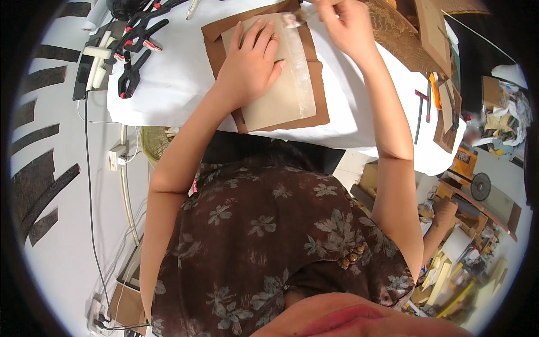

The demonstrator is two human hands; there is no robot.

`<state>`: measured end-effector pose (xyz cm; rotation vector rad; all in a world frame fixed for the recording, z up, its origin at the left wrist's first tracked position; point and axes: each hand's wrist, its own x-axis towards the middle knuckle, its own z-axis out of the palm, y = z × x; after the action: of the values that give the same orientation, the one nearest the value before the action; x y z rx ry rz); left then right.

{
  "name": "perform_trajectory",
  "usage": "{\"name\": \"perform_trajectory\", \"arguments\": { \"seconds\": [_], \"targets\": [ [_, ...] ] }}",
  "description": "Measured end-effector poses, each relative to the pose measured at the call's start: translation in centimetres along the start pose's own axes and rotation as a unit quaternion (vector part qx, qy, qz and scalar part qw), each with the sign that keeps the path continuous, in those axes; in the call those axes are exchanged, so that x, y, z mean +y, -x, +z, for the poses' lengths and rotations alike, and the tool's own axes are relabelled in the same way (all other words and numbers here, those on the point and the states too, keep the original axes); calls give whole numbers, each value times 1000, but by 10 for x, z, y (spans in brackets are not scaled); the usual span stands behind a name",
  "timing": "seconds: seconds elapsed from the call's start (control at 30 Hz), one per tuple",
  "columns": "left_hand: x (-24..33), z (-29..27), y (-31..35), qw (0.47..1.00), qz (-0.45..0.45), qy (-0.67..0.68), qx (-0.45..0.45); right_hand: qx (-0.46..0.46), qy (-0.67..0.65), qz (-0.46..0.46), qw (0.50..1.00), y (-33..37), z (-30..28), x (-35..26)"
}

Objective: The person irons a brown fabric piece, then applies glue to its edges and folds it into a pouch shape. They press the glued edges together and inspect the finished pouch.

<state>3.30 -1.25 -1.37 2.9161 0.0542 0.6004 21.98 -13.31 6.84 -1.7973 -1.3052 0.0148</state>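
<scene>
A beige rectangular board (264, 109) lies on a larger brown sheet (319, 92), whose edges show around it. My left hand (251, 62) rests on the board with its fingers stretched out and spread, a ring on one of them. At the far right corner of the board, my right hand (343, 25) is closed around the handle of a brush (292, 21). The pale brush tip touches the board's far edge or hovers just over it; I cannot tell which. A whitish, wet-looking strip (303, 73) runs down the board's right side.
Several black spring clamps (132, 76) with red tips lie at the table's left. White cloth (174, 101) covers the table. A brown patterned sheet (387, 33) and a dark T-shaped tool (419, 115) lie right. A fan (480, 186) and clutter stand beyond.
</scene>
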Motion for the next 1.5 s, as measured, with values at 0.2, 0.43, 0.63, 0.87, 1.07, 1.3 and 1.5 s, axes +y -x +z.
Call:
{"name": "perform_trajectory", "arguments": {
  "seconds": [0.2, 0.43, 0.63, 0.87, 1.07, 1.3, 1.5],
  "targets": [
    [1, -1, -2, 1000, 2, 2, 3, 9, 70, 20, 997, -18, 5, 14],
    [1, 0, -2, 1000, 4, 7, 5, 27, 38, 26, 999, -19, 5, 18],
    [1, 1, -1, 1000, 8, 4, 8, 47, -1, -51, 998, 1, -7, 16],
    [2, 3, 3, 1000, 11, 4, 2, 21, -47, 9, 999, 50, -8, -14],
    [0, 6, 2, 1000, 17, 1, 10, 51, 40, 39, 997, 87, -7, -13],
    [2, 4, 2, 999, 28, -1, 18, 35, 7, -21, 999, 122, -8, -36],
    [-1, 4, 4, 999, 30, -16, 18, 10, 19, 93, 995, 155, -16, -52]
  ]
}}
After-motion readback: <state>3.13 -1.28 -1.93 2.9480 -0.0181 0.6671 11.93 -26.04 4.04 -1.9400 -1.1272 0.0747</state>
